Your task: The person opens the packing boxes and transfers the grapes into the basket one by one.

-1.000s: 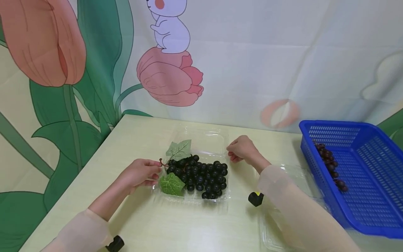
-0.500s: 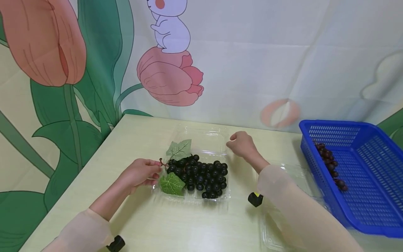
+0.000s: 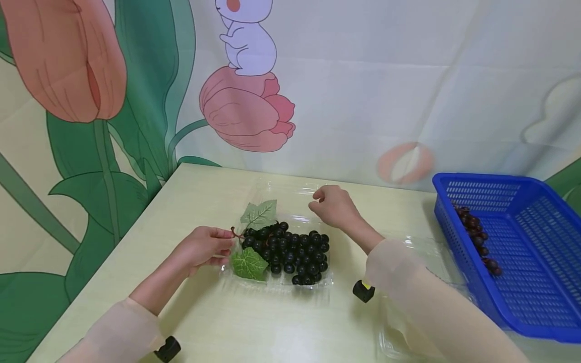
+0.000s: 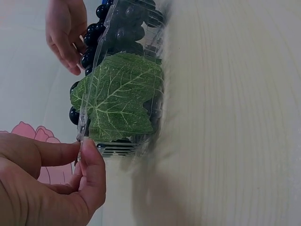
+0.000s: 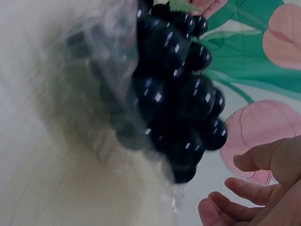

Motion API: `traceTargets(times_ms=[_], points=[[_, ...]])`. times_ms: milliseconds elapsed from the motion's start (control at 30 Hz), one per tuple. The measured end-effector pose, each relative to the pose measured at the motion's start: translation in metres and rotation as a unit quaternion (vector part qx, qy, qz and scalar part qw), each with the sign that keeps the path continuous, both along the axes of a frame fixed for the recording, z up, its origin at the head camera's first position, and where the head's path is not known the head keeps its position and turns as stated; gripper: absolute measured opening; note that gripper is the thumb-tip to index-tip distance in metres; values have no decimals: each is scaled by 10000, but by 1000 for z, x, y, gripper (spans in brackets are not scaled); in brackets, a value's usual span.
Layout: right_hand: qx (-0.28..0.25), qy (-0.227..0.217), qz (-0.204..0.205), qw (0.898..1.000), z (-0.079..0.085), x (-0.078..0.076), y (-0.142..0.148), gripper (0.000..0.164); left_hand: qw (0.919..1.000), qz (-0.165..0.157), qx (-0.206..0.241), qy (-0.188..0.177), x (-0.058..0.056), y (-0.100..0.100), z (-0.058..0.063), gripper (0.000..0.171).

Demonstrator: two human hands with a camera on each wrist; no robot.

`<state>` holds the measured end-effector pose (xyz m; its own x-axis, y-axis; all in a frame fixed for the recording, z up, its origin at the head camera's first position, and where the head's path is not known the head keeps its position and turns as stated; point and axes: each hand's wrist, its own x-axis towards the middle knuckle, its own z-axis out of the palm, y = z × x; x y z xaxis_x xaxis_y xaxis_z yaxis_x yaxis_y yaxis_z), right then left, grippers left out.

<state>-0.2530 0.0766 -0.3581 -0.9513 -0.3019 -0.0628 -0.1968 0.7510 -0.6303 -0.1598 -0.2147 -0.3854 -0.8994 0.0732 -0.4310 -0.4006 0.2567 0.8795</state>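
Observation:
A bunch of black grapes [image 3: 295, 252] with green leaves lies in a clear plastic clamshell box [image 3: 324, 285], whose lid [image 3: 290, 194] lies folded back toward the wall. My left hand [image 3: 204, 248] is at the box's left side by the brown stem [image 3: 236, 233]. In the left wrist view, its thumb and forefinger pinch the box's rim beside a leaf [image 4: 120, 94]. My right hand [image 3: 336, 205] hovers near the hinge side, over the lid's right part. Its fingers are loosely bent with nothing between them, and the right wrist view shows them [image 5: 263, 183] apart from the grapes.
At the right stands a blue plastic basket [image 3: 531, 302] with a bunch of dark red grapes [image 3: 474, 232] along its left side. Another clear box [image 3: 390, 343] lies partly under my right sleeve. A printed cloth [image 3: 340, 101] hangs behind the table.
My right hand has moved left and slightly up, from beside the box to over the lid's right part. My left hand keeps its grip; the grapes have stayed in place.

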Motion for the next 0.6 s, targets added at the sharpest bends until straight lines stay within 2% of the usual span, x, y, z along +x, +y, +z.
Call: traceTargets(times_ms=[333,600], points=[[51,149,679,9976,18,17,-26,34,9997,-23,-235,-65,-1,2,4,29],[5,57,1078,9942,29,30,-51,33,9991,-76,-408,-62,-3,6,8,25]])
